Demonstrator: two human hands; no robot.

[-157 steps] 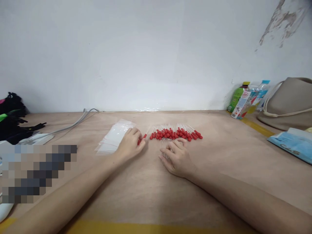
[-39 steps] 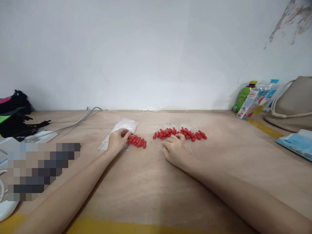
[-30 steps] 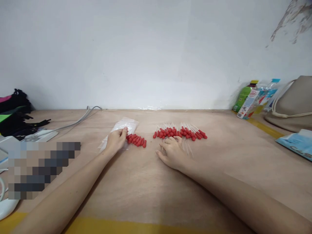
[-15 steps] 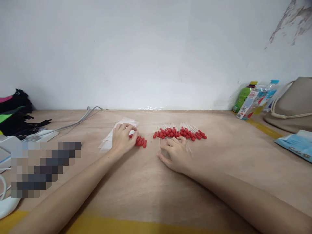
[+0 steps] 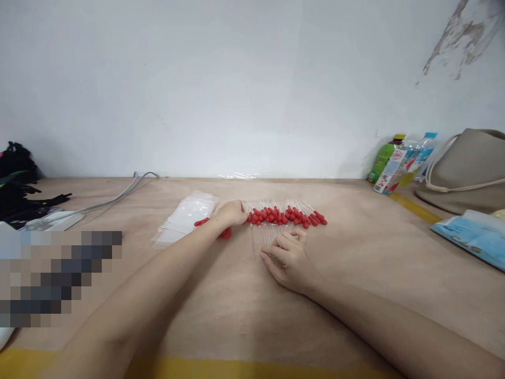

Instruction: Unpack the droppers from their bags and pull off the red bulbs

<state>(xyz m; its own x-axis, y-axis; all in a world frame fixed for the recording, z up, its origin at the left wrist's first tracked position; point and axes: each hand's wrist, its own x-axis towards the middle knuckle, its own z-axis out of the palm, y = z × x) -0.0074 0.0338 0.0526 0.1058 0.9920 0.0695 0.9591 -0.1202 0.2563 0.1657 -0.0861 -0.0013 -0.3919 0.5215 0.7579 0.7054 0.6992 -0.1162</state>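
Observation:
A row of clear droppers with red rubber bulbs lies across the middle of the table. Some of their thin tubes point to the wall, others toward me. At the row's left end is my left hand, its fingers curled together against the bulbs; the fingertips are mostly hidden. My right hand rests loosely bent beside the near clear tubes, its thumb and fingers slightly apart. A smaller group of red bulbs is partly covered by my left wrist. Behind that forearm lie several clear plastic bags, overlapping.
Grey cables run along the back left, near black gloves. To the right stand bottles, a carton and a beige bag, with a blue tissue pack in front. A blurred patch covers the left side.
My left hand has moved right, from the small group of bulbs to the left end of the row. My right hand has drawn slightly back toward me, uncovering more clear tubes.

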